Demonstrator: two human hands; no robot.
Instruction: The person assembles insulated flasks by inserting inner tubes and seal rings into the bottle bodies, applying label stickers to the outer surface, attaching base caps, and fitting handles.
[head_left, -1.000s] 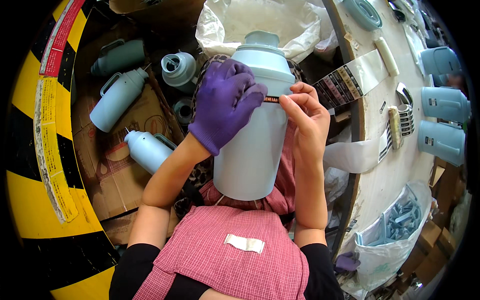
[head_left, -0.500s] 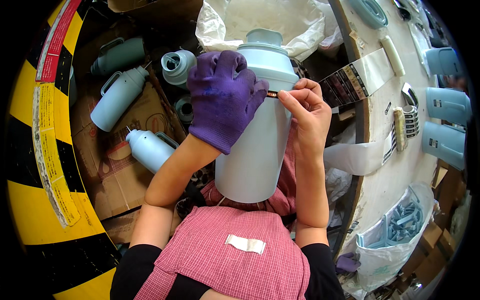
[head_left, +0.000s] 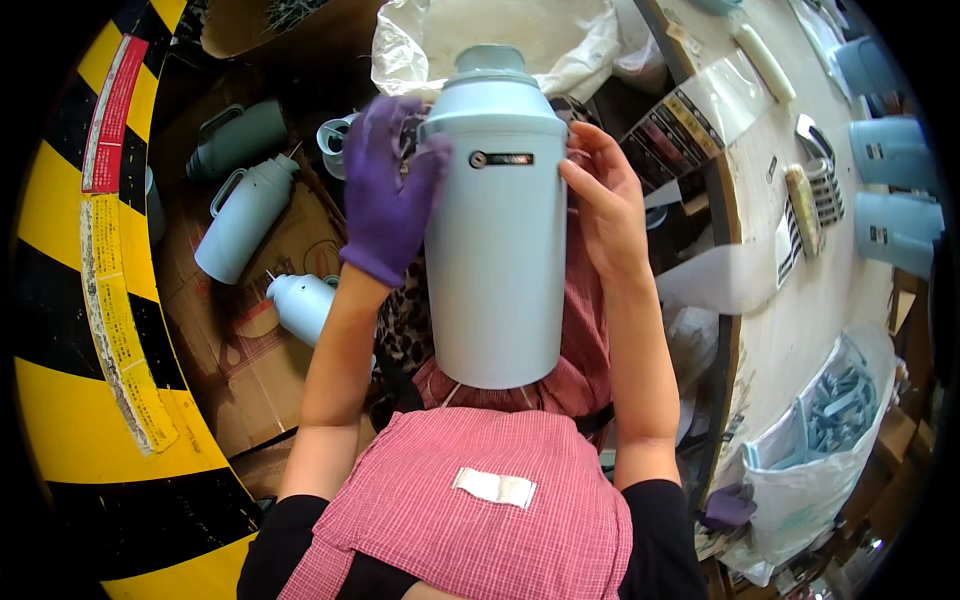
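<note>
A light blue thermos flask (head_left: 495, 270) stands upright on my lap, leaning slightly back, with a small black label (head_left: 503, 159) below its shoulder. At the flask's left side is my left hand (head_left: 388, 195) in a purple knitted glove. It is blurred; thumb and fingers are spread, the thumb overlapping the flask's edge. My bare right hand (head_left: 607, 200) is at the right edge, its thumb tip against the wall and its fingers bent around the side, partly hidden.
Several similar flasks, one of them a blue flask (head_left: 245, 220), lie on cardboard (head_left: 260, 370) at left. A striped yellow-black barrier (head_left: 130, 430) borders that side. On the right-hand bench (head_left: 750, 220) are label sheets (head_left: 680, 125) and blue jugs; a bag of blue parts (head_left: 835, 400) hangs there.
My gloved left hand has moved left, off the flask's front, uncovering the label. The flask now stands straighter, its label facing me. My right thumb has come off the label to the flask's edge.
</note>
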